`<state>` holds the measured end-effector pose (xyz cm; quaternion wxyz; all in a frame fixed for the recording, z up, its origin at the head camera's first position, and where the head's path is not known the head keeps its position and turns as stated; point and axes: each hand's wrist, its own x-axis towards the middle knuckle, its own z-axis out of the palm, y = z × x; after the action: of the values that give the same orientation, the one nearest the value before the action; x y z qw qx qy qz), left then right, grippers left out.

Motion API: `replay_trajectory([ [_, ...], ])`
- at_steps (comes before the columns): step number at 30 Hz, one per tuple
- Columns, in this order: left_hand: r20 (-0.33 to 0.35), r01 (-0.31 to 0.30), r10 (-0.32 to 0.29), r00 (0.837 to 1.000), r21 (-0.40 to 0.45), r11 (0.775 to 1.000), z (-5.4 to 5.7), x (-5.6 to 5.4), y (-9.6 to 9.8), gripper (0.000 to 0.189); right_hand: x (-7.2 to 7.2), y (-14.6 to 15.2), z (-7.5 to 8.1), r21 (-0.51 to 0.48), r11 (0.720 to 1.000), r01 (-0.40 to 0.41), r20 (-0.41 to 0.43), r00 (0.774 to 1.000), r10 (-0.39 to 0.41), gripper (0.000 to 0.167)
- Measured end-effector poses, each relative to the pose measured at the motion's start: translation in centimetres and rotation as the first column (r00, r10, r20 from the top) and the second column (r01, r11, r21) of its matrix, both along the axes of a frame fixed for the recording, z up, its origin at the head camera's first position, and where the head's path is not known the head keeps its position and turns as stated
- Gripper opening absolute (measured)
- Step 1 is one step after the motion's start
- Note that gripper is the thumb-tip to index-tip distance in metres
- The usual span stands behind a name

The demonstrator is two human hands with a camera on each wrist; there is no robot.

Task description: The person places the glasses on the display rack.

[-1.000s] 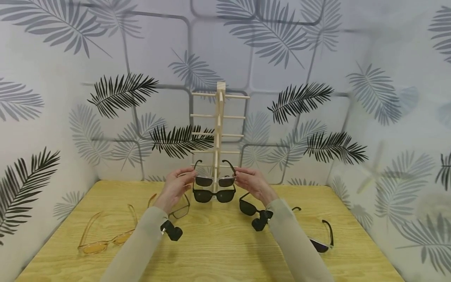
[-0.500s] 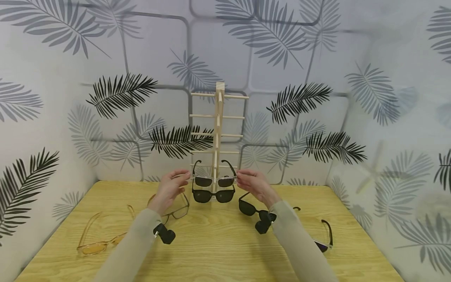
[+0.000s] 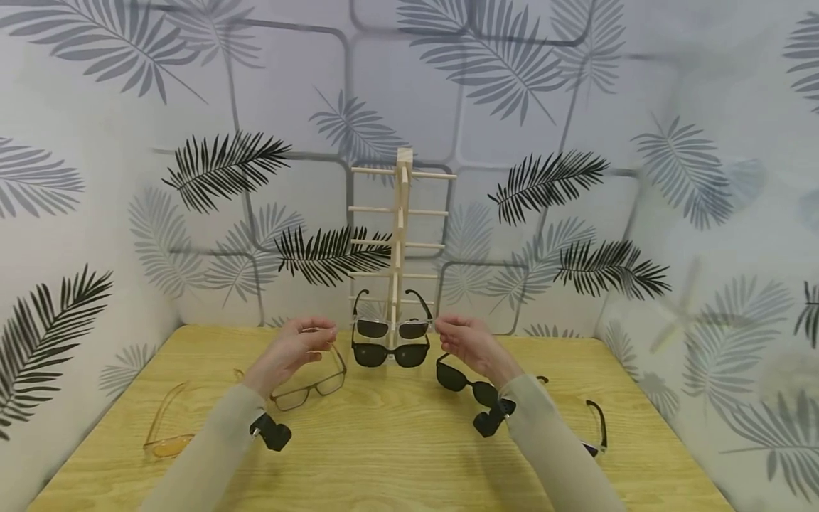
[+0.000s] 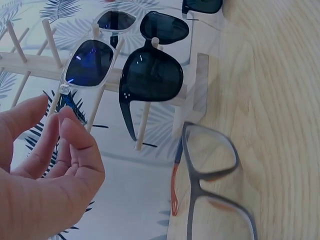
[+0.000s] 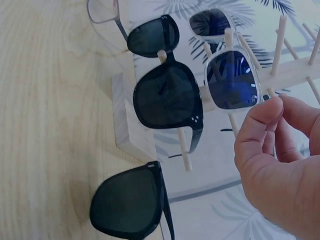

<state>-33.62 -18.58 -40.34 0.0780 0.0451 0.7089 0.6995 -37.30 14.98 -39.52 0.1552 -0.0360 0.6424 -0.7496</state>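
Clear-framed sunglasses with dark lenses (image 3: 372,328) sit on a lower rung of a wooden eyewear rack (image 3: 402,192), temples pointing back. Directly below them hang black sunglasses (image 3: 411,355). My left hand (image 3: 288,352) is off to the left, apart from the rack, fingers loosely bent with nothing between them. In the left wrist view its thumb and fingertips overlap the clear frame's temple end. Close by the right corner of the clear frame, my right hand (image 3: 476,345) has its thumb and finger tips near each other, just off the hinge.
Grey-brown eyeglasses (image 3: 310,393) lie left of the rack, and orange-tinted glasses (image 3: 171,446) farther left. Black sunglasses (image 3: 452,377) lie right of the rack. Another pair (image 3: 598,427) is partly hidden by my right sleeve. Patterned walls enclose the wooden table (image 3: 384,455).
Both hands held the clear-framed sunglasses' sides at first. The left hand has let go and moved left and toward me; the right has drawn slightly right. The sunglasses stay on the rack.
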Motion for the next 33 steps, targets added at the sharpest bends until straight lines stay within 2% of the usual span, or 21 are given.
replay_trajectory([
  [6,0.000,0.078,-0.078,0.997,-0.073,0.994,-0.4,0.7,-1.9,0.023,1.2,-0.4,-0.4,0.000,0.997,-0.072,-0.007,0.997,0.072,0.015],
  [10,0.010,0.105,-0.104,0.995,-0.104,0.989,-0.5,1.2,-3.2,0.021,1.8,-0.8,-0.6,-0.007,0.989,-0.148,-0.012,0.989,0.148,0.011],
  [14,0.001,0.118,-0.119,0.993,-0.143,0.983,-0.6,1.7,-4.4,0.021,2.3,-1.6,-0.9,-0.002,0.977,-0.212,-0.012,0.977,0.212,0.017],
  [19,-0.005,0.121,-0.125,0.992,-0.216,0.969,-1.0,2.0,-5.8,0.029,2.7,-3.1,-1.5,-0.006,0.967,-0.256,0.009,0.967,0.256,0.025],
  [23,0.000,0.115,-0.121,0.993,-0.292,0.949,-1.2,2.3,-7.0,0.034,3.1,-4.4,-2.3,0.014,0.959,-0.282,0.019,0.959,0.281,0.019],
  [30,-0.013,0.134,-0.154,0.988,-0.428,0.894,-1.4,2.8,-9.0,0.029,3.5,-6.3,-3.9,0.050,0.936,-0.348,-0.006,0.937,0.349,0.025],
  [33,0.003,0.137,-0.152,0.988,-0.453,0.881,-1.6,2.9,-9.6,0.026,3.6,-7.0,-4.4,0.070,0.929,-0.364,-0.017,0.930,0.366,0.024],
])
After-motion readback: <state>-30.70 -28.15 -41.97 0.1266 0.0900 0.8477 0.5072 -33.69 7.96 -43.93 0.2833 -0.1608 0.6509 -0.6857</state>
